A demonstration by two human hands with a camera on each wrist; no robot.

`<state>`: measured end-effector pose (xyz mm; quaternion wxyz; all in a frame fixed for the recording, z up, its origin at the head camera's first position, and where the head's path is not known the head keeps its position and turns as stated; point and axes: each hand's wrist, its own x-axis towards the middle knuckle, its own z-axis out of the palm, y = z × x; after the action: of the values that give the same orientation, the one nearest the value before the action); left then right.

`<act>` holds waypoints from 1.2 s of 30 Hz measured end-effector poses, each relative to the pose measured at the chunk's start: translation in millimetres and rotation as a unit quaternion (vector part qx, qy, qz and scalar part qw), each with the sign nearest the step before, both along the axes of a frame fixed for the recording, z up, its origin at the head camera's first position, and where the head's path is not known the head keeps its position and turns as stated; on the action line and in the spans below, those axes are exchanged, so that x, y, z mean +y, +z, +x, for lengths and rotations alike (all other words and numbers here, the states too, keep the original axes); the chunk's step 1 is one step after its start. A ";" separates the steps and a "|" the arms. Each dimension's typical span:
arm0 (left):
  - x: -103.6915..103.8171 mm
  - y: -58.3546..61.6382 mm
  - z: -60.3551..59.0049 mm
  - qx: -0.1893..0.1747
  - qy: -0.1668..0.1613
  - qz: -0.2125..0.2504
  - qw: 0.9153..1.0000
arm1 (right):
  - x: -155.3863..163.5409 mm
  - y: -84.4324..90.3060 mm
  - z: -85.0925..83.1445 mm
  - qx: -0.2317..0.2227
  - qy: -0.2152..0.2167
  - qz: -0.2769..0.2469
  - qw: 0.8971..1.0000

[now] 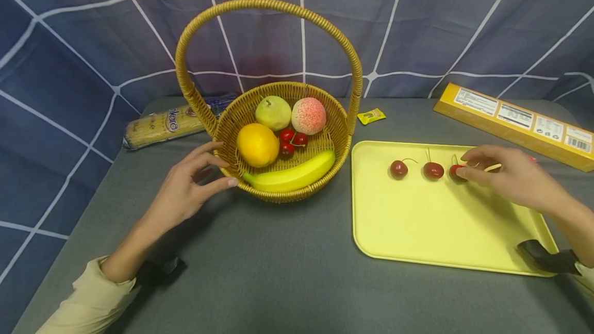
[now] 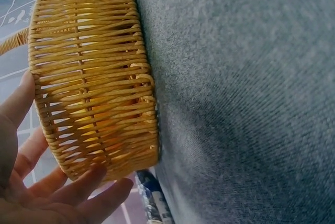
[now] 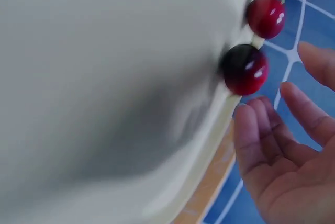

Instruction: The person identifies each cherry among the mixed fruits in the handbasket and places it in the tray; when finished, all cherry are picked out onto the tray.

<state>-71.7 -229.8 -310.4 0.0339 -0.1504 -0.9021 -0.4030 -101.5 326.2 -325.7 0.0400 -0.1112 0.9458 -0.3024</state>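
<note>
My left hand (image 1: 187, 182) is at the left side of the wicker basket (image 1: 283, 197), thumb and fingertips spread along its rim; in the left wrist view the thumb touches the woven wall (image 2: 94, 77). Inside the basket lie an orange (image 1: 258, 145), a green pear (image 1: 273, 113), a peach (image 1: 308, 116), several cherries (image 1: 287, 149) and a banana (image 1: 292, 173). Over the yellow tray (image 1: 408, 226), my right hand (image 1: 515, 174) has thumb and fingers parted beside the rightmost cherry (image 3: 244, 69), with a gap in the right wrist view. Left of it are a middle cherry (image 1: 433, 170) and another cherry (image 1: 398, 169).
The basket's tall arched handle (image 1: 269, 4) rises above the fruit. Behind the basket's left side lies a pasta packet (image 1: 167, 125). A small yellow wrapped packet (image 1: 371, 116) sits behind the tray, and a long yellow-orange box (image 1: 515, 122) lies at the back right near the curtain (image 1: 417, 30).
</note>
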 end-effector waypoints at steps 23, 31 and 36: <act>0.0 -0.9 -1.0 0.000 0.003 0.004 1.000 | -167.2 41.8 -3.4 0.119 0.176 -0.158 0.964; 0.1 -0.3 -1.0 0.007 0.003 0.004 1.000 | -217.5 41.9 -29.7 0.100 0.207 -0.138 0.963; -0.1 -0.7 -0.9 0.005 0.004 0.009 1.000 | -243.8 41.4 -49.6 0.071 0.242 -0.086 0.964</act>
<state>-72.6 -229.9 -311.0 0.0411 -0.1488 -0.8990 -0.4099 -151.1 82.4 -284.3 0.0347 -0.3613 0.8616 -0.3549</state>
